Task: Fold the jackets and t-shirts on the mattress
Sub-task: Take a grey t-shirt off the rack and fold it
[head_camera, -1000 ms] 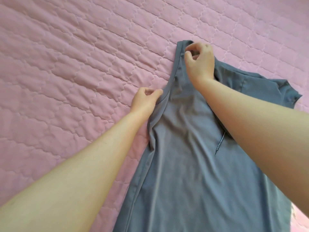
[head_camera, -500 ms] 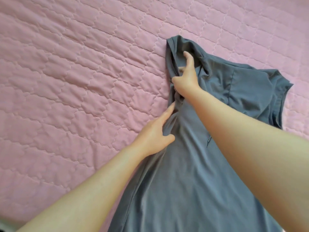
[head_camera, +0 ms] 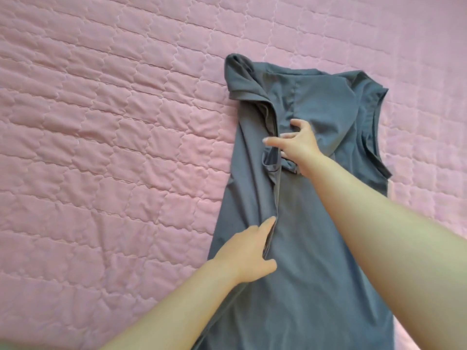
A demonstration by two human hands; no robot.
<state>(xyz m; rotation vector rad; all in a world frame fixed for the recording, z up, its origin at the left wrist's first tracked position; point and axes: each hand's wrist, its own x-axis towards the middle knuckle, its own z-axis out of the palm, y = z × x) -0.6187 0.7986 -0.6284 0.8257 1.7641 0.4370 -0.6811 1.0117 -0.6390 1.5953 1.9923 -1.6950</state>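
A grey t-shirt (head_camera: 316,248) lies lengthwise on the pink quilted mattress (head_camera: 113,147), collar end far from me. Its left side is folded over toward the middle, and the left sleeve (head_camera: 240,79) sits bunched at the top left. My right hand (head_camera: 298,145) rests on the upper chest with fingers spread, pressing the folded edge and a small crumple of cloth. My left hand (head_camera: 250,253) is lower down on the fold line, its fingertips tucked into the folded edge and its thumb on the layer beneath. My forearms hide part of the shirt's lower right.
The quilted mattress cover fills the view to the left, top and right of the shirt. No other garment shows.
The shirt's left side has been brought over onto the middle. My right hand moved down from the collar to the chest and opened. My left hand slid down along the fold.
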